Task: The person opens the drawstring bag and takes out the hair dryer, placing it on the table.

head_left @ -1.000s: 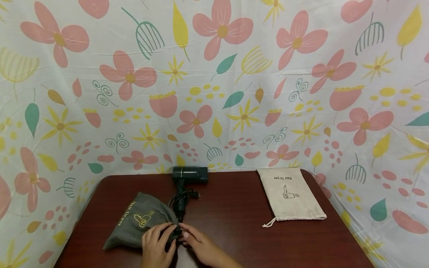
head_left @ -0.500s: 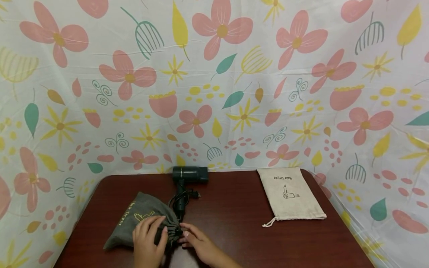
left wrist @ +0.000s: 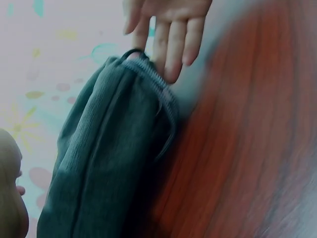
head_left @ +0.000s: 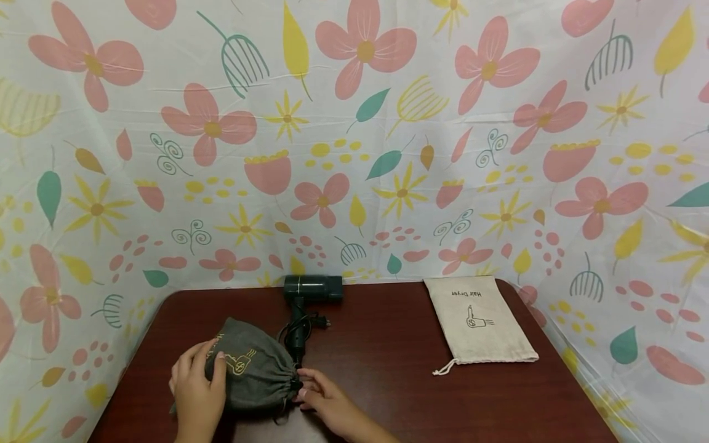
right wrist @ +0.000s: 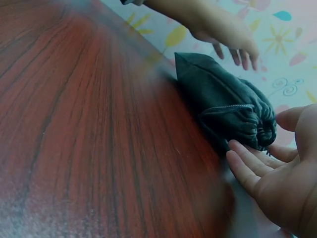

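A dark grey drawstring bag [head_left: 257,366] with a gold hair dryer print lies bulging at the table's left front, its mouth gathered. My right hand [head_left: 329,403] pinches that gathered mouth between thumb and forefinger, the other fingers extended below it in the right wrist view. Over the bag's left end is my left hand [head_left: 196,381], fingers loosely bent and held just above the cloth in the right wrist view. A loop of the drawstring [left wrist: 171,119] hangs along the bag's side. Behind the mouth lies a dark green hair dryer [head_left: 312,288] with its cord [head_left: 299,329] bundled round the handle.
A flat beige drawstring bag [head_left: 480,320] printed "Hair Dryer" lies at the table's back right, its white cord toward the front. The reddish-brown table [head_left: 388,381] stands against a floral curtain [head_left: 354,154] that wraps around the back and sides.
My left hand has left the grey bag's mouth and moved left across it to its far left end. The right hand has stayed at the mouth, which now shows gathered tight.
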Motion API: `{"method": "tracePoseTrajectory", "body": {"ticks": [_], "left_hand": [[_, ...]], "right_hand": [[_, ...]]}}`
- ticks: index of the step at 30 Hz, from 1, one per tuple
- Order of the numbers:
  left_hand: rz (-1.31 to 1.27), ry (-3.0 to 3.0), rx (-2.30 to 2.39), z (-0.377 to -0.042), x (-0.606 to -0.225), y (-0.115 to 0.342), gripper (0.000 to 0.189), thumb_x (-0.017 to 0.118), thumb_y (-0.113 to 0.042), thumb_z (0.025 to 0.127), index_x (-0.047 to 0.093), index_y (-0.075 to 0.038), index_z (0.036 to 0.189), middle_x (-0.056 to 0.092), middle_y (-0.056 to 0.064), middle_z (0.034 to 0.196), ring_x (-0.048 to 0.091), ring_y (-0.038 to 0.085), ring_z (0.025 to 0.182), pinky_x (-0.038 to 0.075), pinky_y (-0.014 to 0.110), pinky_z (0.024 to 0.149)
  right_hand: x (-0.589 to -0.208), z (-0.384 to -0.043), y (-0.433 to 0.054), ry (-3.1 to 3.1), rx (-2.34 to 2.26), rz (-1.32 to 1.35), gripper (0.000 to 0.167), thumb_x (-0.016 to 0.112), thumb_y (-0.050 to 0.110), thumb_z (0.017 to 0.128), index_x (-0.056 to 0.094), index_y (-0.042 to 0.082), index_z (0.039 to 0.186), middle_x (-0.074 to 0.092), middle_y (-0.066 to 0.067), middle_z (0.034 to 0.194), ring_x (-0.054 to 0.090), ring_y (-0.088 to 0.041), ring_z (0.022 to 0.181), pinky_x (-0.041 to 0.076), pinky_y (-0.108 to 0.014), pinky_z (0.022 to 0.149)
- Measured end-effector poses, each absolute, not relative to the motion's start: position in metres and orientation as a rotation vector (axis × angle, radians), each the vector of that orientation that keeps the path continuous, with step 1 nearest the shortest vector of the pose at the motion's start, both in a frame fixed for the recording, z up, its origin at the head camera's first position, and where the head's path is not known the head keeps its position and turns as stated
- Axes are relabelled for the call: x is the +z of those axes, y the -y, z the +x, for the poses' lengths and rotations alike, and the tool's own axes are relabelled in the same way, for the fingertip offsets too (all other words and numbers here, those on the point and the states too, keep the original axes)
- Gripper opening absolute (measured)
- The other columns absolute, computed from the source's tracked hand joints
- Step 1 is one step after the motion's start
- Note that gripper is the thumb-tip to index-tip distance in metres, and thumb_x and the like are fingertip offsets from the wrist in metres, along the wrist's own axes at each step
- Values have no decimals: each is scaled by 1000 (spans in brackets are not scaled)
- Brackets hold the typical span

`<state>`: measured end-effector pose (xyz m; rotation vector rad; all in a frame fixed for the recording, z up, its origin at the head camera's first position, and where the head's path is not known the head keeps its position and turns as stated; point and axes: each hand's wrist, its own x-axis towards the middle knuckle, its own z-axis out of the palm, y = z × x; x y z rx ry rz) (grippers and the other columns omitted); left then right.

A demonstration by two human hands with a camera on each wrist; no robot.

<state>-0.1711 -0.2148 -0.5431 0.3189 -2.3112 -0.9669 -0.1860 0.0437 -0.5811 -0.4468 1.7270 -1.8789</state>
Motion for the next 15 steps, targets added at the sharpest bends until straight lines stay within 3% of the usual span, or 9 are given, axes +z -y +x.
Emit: {"method": "tracePoseTrajectory", "body": {"ticks": [9, 15], "left_hand": [[533, 2424, -1037, -178, -550, 235, 38, 51, -23, 105, 62, 0, 132, 51, 27, 137, 37, 55, 129, 21, 71, 102], [626, 2627, -1052, -182, -556, 246, 57, 39, -42, 107, 52, 0, 143, 42, 32, 146, 34, 59, 130, 24, 73, 99]], "right_hand": [[-581, -186, -42, -1723, -1894, -425, 46, 50, 18, 106, 43, 5, 150, 59, -18, 137, 64, -35, 118, 55, -40, 96], [-581, -187, -42, -1749, -1822, -364, 49, 50, 20, 107, 42, 4, 152, 51, -25, 146, 64, -35, 119, 55, -44, 97]]}}
